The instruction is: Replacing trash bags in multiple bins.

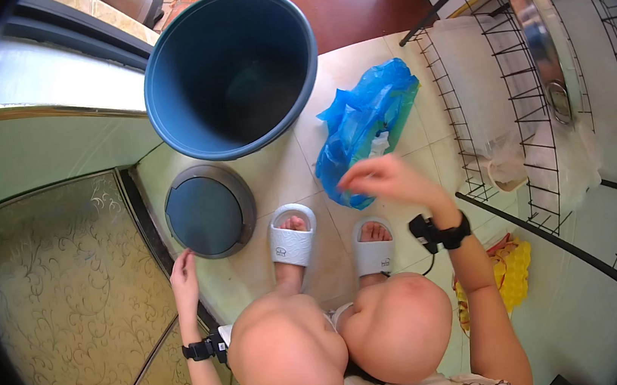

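Observation:
My right hand (384, 181) is blurred above the near end of a crumpled blue plastic bag (370, 108); whether the fingers touch it cannot be told. The bag lies on the tiled floor with something green and white showing through it. On the left, my left hand (183, 272) is raised beside the near edge of a round grey trash-can lid (205, 215), with no object seen in it. Beyond the lid stands a large dark blue plastic bin (232, 75), its open mouth tilted towards me and its inside dark.
My white slides (293, 238) are between the lid and the bag. A black wire rack (532, 98) with containers lines the right side. Yellow egg trays (511, 272) rest below it. A patterned glass door (75, 299) stands left. Behind is a dark red wooden board (350, 5).

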A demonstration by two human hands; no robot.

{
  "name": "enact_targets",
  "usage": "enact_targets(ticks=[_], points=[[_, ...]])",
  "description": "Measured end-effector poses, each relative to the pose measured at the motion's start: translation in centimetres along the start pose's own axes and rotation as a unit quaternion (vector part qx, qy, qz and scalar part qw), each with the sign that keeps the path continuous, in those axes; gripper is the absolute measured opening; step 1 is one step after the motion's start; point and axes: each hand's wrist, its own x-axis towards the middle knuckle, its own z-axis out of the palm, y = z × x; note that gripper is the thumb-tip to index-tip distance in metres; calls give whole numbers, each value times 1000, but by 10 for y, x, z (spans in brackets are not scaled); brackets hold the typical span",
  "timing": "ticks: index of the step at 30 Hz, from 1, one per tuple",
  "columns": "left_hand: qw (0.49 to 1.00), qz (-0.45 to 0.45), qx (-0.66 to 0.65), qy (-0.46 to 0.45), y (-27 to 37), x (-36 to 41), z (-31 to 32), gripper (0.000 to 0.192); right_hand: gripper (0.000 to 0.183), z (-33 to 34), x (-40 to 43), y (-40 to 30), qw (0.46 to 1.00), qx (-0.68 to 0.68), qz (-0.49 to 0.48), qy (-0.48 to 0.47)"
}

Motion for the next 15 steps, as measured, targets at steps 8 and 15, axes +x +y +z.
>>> enact_targets(ticks=[8,15], points=[[884,303,105,-341,188,35,51,18,38,-86,-18,162,865,48,153,476],[803,557,158,-140,276,54,198,22,50,-63,27,210,809,-103,16,579]])
